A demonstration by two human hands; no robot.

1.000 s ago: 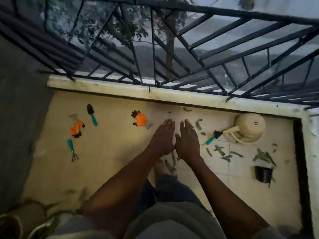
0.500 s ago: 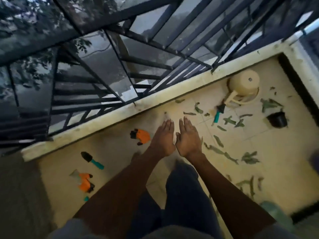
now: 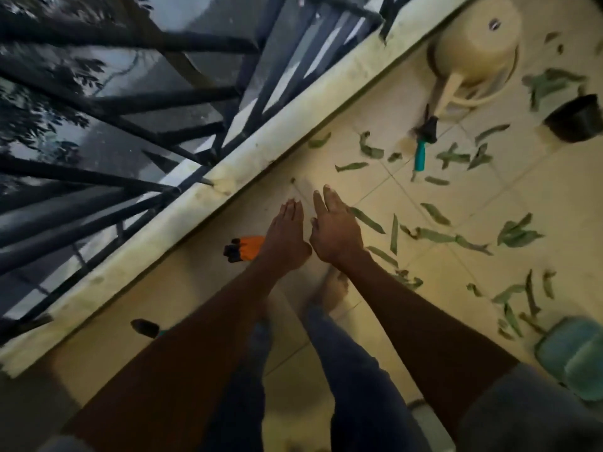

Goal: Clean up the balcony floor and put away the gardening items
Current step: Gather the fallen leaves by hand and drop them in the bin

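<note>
My left hand (image 3: 287,236) and my right hand (image 3: 336,230) are stretched out side by side above the tiled balcony floor (image 3: 489,203), fingers straight, holding nothing. An orange and black glove (image 3: 244,247) lies on the floor just left of my left hand. Several green leaves (image 3: 437,236) are scattered over the tiles to the right. A beige watering can (image 3: 473,50) lies near the ledge at the upper right, with a teal-handled tool (image 3: 422,151) beside its spout. A black pot (image 3: 574,117) stands at the far right. A small black trowel (image 3: 145,327) shows beside my left forearm.
A pale concrete ledge (image 3: 202,203) with black metal railing (image 3: 130,125) runs diagonally along the balcony's edge. A green object (image 3: 574,357) sits at the lower right. My legs and bare foot (image 3: 332,288) stand below my hands.
The view has swung right and tilted, bringing the watering can, pot and leaves closer. The second glove and rake have left the frame. Both hands stay extended and empty.
</note>
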